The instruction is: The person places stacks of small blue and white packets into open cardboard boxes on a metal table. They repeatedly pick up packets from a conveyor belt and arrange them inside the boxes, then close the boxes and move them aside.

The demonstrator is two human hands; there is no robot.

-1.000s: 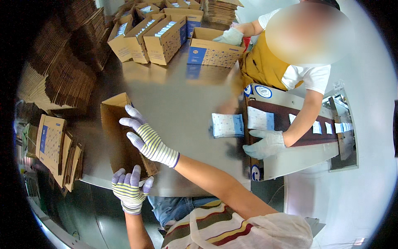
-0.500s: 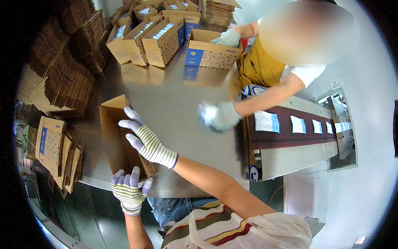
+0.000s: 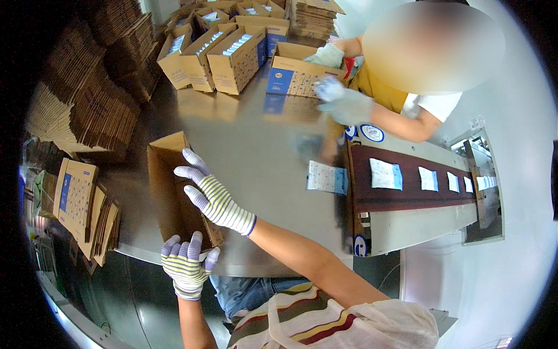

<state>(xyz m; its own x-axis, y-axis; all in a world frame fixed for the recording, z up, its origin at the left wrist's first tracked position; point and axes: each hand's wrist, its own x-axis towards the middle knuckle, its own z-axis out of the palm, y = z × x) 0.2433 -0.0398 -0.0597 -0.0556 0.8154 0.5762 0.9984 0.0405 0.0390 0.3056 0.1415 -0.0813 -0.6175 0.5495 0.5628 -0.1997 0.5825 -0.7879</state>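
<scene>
An empty-looking brown cardboard box (image 3: 165, 174) stands with its top open on the left of the metal table, close to the near edge. At its near end my left hand (image 3: 189, 266), in a striped knit glove, has its fingers bent over the rim and the thumb apart at the corner. My right hand (image 3: 224, 200), gloved alike, is at the box's right side, fingers spread and stretched across the opening. Whether its palm presses on the side wall is hidden. Part of the box's inside is covered by this hand.
Across the table a co-worker's gloved hand (image 3: 349, 104) is beside a printed carton (image 3: 302, 75). Packets ride a dark red conveyor belt (image 3: 407, 200) on the right; one packet (image 3: 326, 177) is off its end. Filled cartons (image 3: 235, 67) stand at the back, flattened cartons (image 3: 75, 195) at left.
The co-worker's nearer hand has gone from over the table back toward the printed carton. A packet now shows at the belt's end. My hands keep their places on the box; the view shifts slightly.
</scene>
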